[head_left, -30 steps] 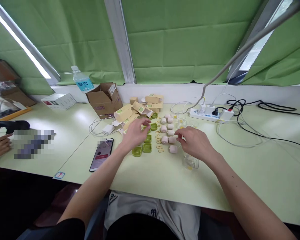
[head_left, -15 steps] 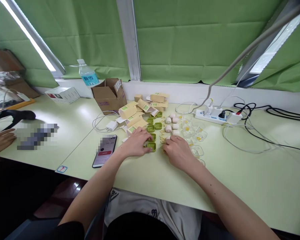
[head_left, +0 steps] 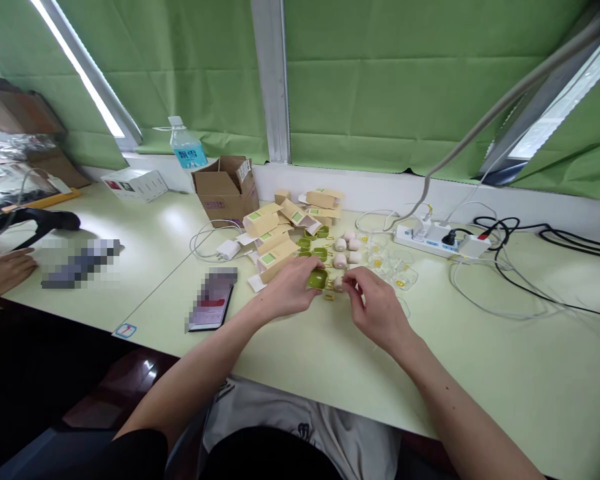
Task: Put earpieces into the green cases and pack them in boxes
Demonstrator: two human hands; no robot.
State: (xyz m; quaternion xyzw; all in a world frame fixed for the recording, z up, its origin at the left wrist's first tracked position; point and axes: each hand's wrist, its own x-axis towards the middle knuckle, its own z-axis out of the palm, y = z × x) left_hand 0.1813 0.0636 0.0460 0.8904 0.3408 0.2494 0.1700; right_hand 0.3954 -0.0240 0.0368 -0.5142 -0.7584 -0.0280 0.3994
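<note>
My left hand [head_left: 295, 285] is closed around a small open green case [head_left: 318, 279], its hollow side facing up. Just to the right, my right hand [head_left: 373, 293] pinches thumb and fingers together; what sits between the fingertips is too small to make out. A whitish rounded piece [head_left: 339, 284] shows beside those fingertips. More green cases [head_left: 321, 253] stand in rows beyond my left hand. Small yellow clips [head_left: 329, 297] lie in a column beside them, followed by pale rounded pieces [head_left: 340, 261] and clear plastic covers [head_left: 405, 279] with yellow spots.
Opened paper cartons [head_left: 277, 259] are heaped behind my left hand, before a brown cardboard box [head_left: 225, 193]. A phone [head_left: 213, 310] lies at left. A power strip [head_left: 425, 240] with tangled cables stands back right. Another person's hand [head_left: 10, 270] rests at far left.
My left hand has taken hold of a green case and brought it nearer to my right hand. My right fingers have lifted off the column of clips. The view has shifted slightly.
</note>
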